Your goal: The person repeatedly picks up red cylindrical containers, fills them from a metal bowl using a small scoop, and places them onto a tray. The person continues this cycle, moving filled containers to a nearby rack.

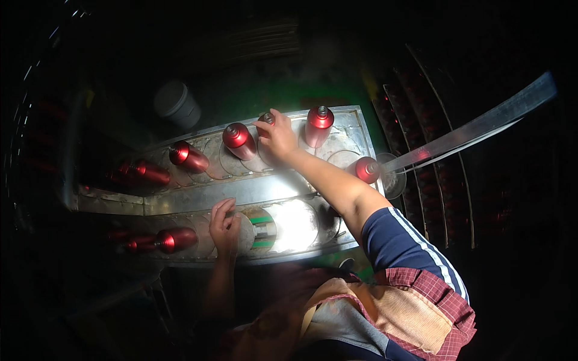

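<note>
Stretched across to the far side of a metal conveyor (226,194), my right hand (278,139) has its fingers closed round the top of a glossy red metal bottle (265,118); the hand hides most of its body. Similar red bottles stand on either side, one to the left (239,141) and one to the right (319,126). My left hand (224,227) hovers over the near lane, empty, with its fingers loosely bent and apart. Left of it, another red bottle (176,240) stands on the near lane.
Several more red bottles (188,156) line the far lane, and one (366,169) is at its right end by a slanted metal strip (475,129). A white bucket (177,104) sits beyond. Bright light glares on the near lane. Racks with red items (421,150) stand at right.
</note>
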Demonstrator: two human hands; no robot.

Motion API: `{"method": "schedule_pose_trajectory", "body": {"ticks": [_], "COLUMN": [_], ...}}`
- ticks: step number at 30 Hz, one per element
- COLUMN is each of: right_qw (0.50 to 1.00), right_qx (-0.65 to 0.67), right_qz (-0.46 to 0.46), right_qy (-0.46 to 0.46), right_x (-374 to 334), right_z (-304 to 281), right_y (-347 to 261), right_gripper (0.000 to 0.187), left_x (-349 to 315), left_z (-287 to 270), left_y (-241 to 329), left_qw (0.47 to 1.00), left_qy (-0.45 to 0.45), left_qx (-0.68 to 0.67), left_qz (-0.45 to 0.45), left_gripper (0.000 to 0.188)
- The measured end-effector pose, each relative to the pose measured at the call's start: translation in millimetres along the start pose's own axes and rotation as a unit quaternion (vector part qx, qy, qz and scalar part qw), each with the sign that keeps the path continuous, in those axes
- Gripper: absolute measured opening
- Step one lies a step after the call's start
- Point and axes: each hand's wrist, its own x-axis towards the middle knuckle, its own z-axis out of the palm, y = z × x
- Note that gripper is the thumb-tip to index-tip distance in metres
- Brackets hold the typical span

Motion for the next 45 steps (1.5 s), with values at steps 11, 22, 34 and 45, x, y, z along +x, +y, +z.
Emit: {"method": "schedule_pose_trajectory", "body": {"ticks": [11,22,34,45], "right_qw": [0.970,0.834,0.649,0.675], "right_qx": [0.242,-0.043,-0.398,-0.368], "right_qz": [-0.005,0.350,0.472,0.396], "right_qy": [-0.024,0.425,0.444,0.503], "right_x": [-282.3,-622.7,-549.5,-538.8], "right_z": [-314.7,-603.6,-667.7,-532.5], "right_y": [-24.0,-117.2,-33.1,59.9], "right_gripper": [0.024,0.037,0.046,0.057], "left_x": [-119.3,-238.7,-202.8,-150.3], "left_z": [176.0,264.5,472.7,537.8], "left_y": [89.3,323.0,492.9,374.6], "left_qw": [0.956,0.801,0.574,0.521], "left_qy": [-0.236,-0.518,-0.580,-0.622], "left_qx": [-0.156,-0.264,-0.114,-0.230], "left_qz": [-0.077,-0.142,0.567,0.538], "left_gripper": [0.024,0.021,0.070,0.046]}}
